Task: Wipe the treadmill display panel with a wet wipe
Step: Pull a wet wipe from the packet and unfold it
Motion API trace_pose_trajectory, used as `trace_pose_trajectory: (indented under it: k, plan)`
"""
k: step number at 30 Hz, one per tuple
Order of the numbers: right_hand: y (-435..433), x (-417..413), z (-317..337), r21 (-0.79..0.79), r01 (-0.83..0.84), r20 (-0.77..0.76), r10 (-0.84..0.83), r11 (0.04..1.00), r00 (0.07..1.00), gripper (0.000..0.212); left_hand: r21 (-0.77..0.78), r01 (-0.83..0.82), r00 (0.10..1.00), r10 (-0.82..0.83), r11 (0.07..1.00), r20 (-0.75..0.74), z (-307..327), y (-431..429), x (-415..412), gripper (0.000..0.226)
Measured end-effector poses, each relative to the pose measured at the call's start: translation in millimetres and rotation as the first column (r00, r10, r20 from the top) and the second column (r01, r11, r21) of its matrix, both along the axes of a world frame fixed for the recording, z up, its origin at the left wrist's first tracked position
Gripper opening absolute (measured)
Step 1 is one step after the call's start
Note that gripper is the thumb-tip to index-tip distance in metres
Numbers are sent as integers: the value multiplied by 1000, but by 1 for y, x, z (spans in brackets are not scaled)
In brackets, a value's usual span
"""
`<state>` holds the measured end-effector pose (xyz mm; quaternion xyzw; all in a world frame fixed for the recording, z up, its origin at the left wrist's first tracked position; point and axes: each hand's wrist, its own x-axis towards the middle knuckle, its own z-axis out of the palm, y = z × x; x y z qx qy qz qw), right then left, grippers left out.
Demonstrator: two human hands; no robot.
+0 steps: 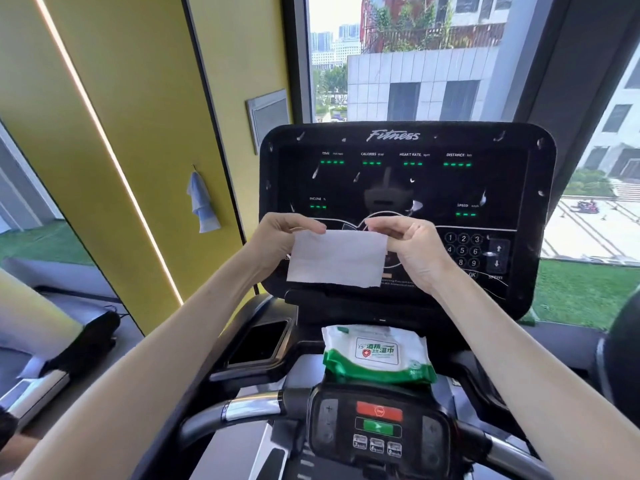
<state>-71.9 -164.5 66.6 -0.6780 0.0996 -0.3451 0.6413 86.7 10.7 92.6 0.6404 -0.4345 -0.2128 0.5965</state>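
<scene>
The wiping itself looks not yet begun: the black, glossy treadmill display panel [405, 188] far ahead is flecked all over with pale smears and spots, and the white rectangular wet wipe [337, 256] hangs in the air in front of its lower left part, apparently not pressed to it. The left hand [282, 233] pinches the wipe's upper left corner between thumb and fingertips, and the right hand [403, 242] pinches the upper right corner likewise, so the sheet is spread flat between them. What seems done is drawing out and opening a sheet; what is left, by my reading, is the whole pass over the panel. Counted: one wipe in hand, two hands, one display panel, and one white-and-green soft plastic pack of wipes [375, 355] lying on the near ledge below the panel, just beyond the small black control pod [379, 427] with one red and one green button. One blue cloth [202, 202] hangs on the yellow wall [138, 116] at left.
</scene>
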Motion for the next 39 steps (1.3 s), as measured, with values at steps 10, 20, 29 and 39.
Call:
trace_pose_trajectory:
  k: [10,20,29,39]
  plan:
    - [0,-11,19,38,-52,-133,57,998,990,25,73,193,955,-170,979,-244,18,7,16,43]
    - [-2,-27,25,-100,-215,-367,165,972,916,29,541,343,901,-433,768,44,-4,-45,-37,26]
    - [-12,-41,-29,743,-309,12,449,594,893,79,230,114,931,-23,967,-363,-6,-71,-62,21]
    - [-15,-53,-17,379,-196,-122,258,905,958,17,180,182,956,-131,967,-262,-6,-54,-69,24]
